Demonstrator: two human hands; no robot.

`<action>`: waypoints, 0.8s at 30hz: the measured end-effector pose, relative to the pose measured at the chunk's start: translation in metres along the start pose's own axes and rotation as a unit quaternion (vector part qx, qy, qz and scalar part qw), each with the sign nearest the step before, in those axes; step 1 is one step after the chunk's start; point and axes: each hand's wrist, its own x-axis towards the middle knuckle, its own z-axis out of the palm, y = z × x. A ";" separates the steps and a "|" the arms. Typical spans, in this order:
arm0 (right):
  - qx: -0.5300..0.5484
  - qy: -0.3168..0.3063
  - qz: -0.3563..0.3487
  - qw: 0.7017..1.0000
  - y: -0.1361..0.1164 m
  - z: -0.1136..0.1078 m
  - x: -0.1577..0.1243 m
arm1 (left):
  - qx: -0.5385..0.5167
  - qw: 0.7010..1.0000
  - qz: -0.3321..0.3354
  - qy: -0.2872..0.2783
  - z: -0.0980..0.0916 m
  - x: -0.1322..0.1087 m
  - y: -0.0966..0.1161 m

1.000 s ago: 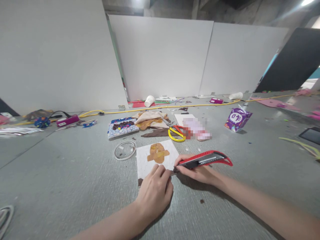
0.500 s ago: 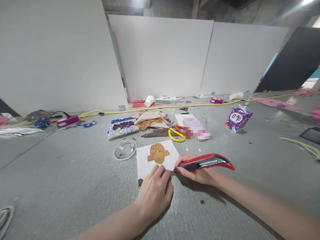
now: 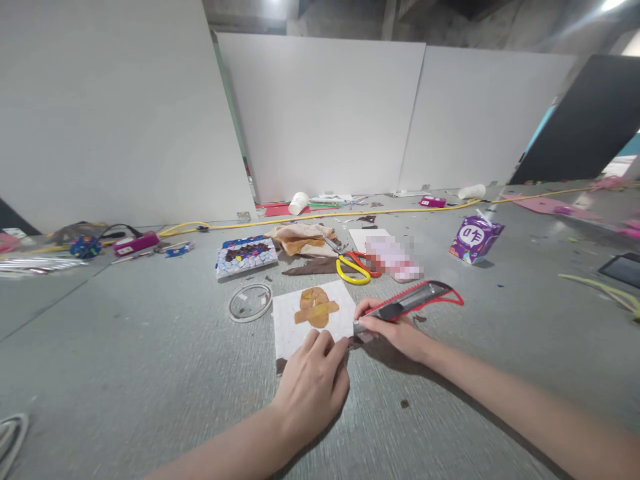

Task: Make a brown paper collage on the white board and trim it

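Note:
A small white board (image 3: 290, 338) lies on the grey floor, with an orange-brown collage figure (image 3: 317, 309) on it and a dark brown piece (image 3: 281, 366) at its lower left corner. My left hand (image 3: 315, 373) is closed, its bent fingers over the board's lower edge, partly hiding it. At its fingertips, by the lower right corner, a dark brown scrap (image 3: 354, 342) shows. My right hand (image 3: 395, 332) is closed around a red-and-black utility knife (image 3: 413, 301), which slants up to the right. The knife's front end is beside the board's right edge.
Beyond the board lie yellow-and-red scissors (image 3: 353, 269), brown cloth (image 3: 320, 266), crumpled fabric (image 3: 303, 240) and a mosaic-covered panel (image 3: 247, 257). A roll of tape (image 3: 250, 303) is to the left. A purple carton (image 3: 475, 239) stands right; a yellow cable (image 3: 320, 215) runs along the back.
My right hand and the knife have shifted slightly right and up, away from my left fingers, with the knife tilted more steeply. My left hand has barely moved.

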 end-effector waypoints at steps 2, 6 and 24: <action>0.069 0.016 0.021 0.997 0.006 0.001 0.003 | 0.017 1.000 0.010 -0.011 -0.001 0.001 0.000; 0.106 0.027 0.028 0.994 0.010 0.002 0.005 | 0.028 0.999 0.011 -0.022 -0.002 0.002 0.001; 0.009 0.018 0.025 0.999 0.003 0.002 0.003 | 0.005 0.999 0.014 -0.037 0.000 0.003 -0.002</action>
